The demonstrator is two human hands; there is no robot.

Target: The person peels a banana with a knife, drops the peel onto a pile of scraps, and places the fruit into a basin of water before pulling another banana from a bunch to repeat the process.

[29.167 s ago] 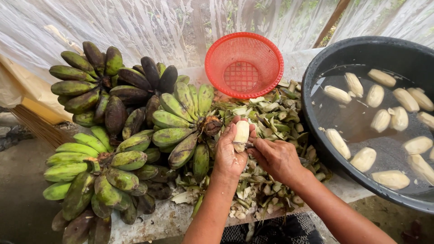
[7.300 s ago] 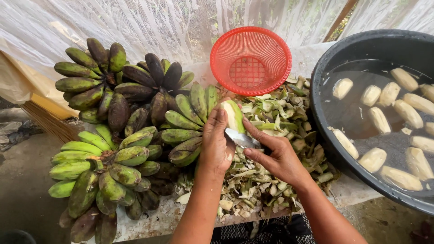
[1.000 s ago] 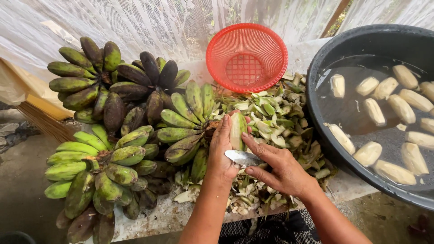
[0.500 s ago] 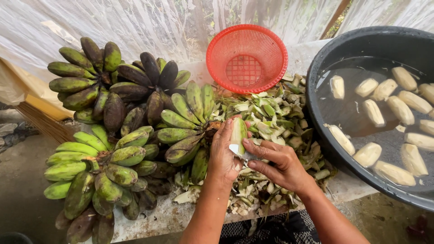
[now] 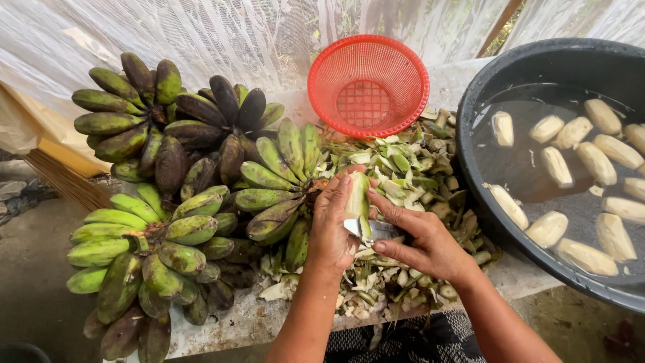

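**Half-Peeled Banana Raised, Blade at Its Lower End**

Lifted a little against the view half a second earlier: banana stood higher and more upright above the peel heap, with the knife nearer its lower end. Gripped round the lower half by the left hand, fingers closed on it, near the front edge of the bench. Pinched in the right hand, fingers closed on the handle, thumb stretched toward the fruit, blade touching the skin. Looked like mid-peel, with a green strip left on the fruit. Called next, by the look of it, for a steady pull of the edge along that strip and a turn of the fruit in the grip. Held pale peeled bananas afloat in water: black tub at the right end. Stood tilted and empty at the back edge: red mesh basket. Lay unpeeled at the left end: green bunches.
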